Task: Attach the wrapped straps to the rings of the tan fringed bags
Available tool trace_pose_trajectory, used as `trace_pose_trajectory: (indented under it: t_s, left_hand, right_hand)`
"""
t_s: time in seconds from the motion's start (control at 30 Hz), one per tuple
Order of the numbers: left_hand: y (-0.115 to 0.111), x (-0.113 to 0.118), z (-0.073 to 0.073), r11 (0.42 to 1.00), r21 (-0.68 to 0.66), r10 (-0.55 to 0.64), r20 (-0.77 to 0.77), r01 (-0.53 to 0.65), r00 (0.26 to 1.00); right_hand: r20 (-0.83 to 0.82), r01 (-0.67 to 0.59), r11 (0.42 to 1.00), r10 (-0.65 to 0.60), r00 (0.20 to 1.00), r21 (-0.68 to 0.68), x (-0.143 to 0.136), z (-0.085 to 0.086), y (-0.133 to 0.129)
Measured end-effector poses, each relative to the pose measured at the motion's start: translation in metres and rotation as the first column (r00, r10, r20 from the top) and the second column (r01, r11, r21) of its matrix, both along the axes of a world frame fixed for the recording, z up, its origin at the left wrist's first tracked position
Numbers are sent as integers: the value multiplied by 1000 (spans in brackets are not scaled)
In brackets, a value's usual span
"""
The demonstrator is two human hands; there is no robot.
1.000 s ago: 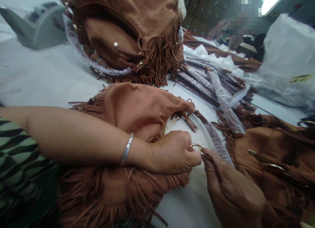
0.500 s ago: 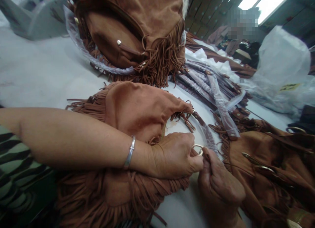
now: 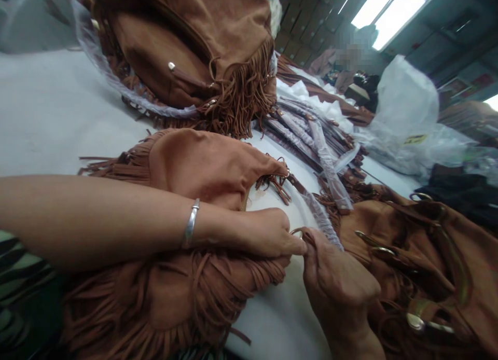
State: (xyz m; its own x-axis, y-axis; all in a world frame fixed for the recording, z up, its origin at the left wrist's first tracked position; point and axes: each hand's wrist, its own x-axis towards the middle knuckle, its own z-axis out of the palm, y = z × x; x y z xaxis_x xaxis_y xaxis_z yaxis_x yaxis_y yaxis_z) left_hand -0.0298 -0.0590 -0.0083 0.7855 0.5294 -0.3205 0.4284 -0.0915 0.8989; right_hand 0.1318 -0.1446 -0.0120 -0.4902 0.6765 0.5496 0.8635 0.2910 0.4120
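Head view: A person's two bare hands meet over a fringed brown suede handbag (image 3: 202, 165) on a white desk (image 3: 42, 100). The left hand (image 3: 268, 233), on an arm with a silver bracelet (image 3: 191, 222), is closed in a loose fist, its thumb and finger pinching a gold-coloured ring (image 3: 298, 231). The right hand (image 3: 334, 272) is folded nearly shut around a brown leather strap end (image 3: 309, 236) at that ring, its fingertips touching or almost touching the left hand's.

The handbag lies beneath the left hand and forearm, its smooth body beyond them and long fringe nearer the wearer. From its far corner, a plastic-wrapped strap (image 3: 319, 215) curves down behind the right hand.

Beyond the left hand sits a larger fringed bag (image 3: 229, 28) with a front pocket. Beyond the right hand lie a pile of wrapped straps (image 3: 307, 134) and, farther off, a clear plastic bag (image 3: 408, 95). To the right of the right hand is another brown bag (image 3: 420, 235) with metal fittings. A blurred person (image 3: 342, 69) is in the background.
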Motion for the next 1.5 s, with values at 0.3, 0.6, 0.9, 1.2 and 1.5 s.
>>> trace_pose_trajectory:
  t_s: [0.3,0.6,0.9,1.2,1.5]
  left_hand:
    - [-8,-3,-7,984,142,98,72,-108,993]
    - [-15,-2,-12,941,319,100,72,-118,992]
    - [-21,-4,-12,861,497,24,175,-110,984]
    - [-17,-4,-10,998,62,7,370,-32,929]
    - [-18,-8,-2,998,55,-23,371,3,928]
  right_hand:
    - [-148,55,981,-84,985,-187,-13,7,-1]
    - [-200,-7,898,-91,976,-440,-6,30,8]
    - [-269,24,981,-76,960,-192,-13,9,-11]
    - [-183,61,995,-74,980,-78,-18,11,-19]
    - [41,22,967,-12,999,-253,-13,50,-28]
